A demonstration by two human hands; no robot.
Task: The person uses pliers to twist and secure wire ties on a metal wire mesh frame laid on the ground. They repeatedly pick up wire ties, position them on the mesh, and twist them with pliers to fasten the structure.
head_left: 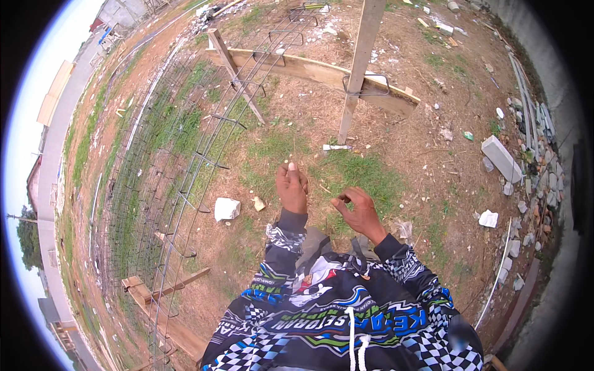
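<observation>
My left hand is closed with its thumb on top, in front of my body. A thin wire seems to rise from its fingertips, faint against the ground. Lower and to the right, my right hand curls with thumb and forefinger drawn together; anything between them is too small to make out. The two hands are apart. To their left runs a long rebar cage of thin bars with bent stirrups, reaching over a wooden board at the far side.
Wooden stakes stand by the far board. Another timber frame is at the near left, beside more steel mesh. A white block lies left of my hands. Rubble and a concrete block line the right wall.
</observation>
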